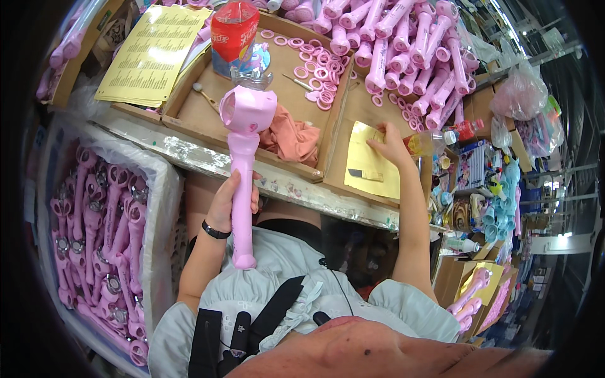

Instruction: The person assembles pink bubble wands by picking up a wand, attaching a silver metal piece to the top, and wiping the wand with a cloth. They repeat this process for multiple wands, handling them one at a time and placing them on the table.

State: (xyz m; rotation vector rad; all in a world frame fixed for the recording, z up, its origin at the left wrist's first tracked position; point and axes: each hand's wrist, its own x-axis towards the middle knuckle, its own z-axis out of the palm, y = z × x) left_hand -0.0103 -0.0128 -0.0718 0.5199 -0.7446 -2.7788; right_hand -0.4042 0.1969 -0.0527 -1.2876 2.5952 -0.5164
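Note:
My left hand is wrapped round the handle of a pink plastic toy wand, held upright in front of me. The wand has a hollow ring-shaped head with a clear piece on top. At the right, my right hand rests at the upper part of a yellow sticker sheet. Its thumb and finger are bent together on the sheet; what they pinch is too small to make out. A dark strip shows lower on the sheet, which lies in a cardboard tray.
Pink wand handles pile up at the back right. Loose pink rings, an orange cloth and a red packet lie in the middle tray. A lined crate of pink wands stands at left. Bottles lie at right.

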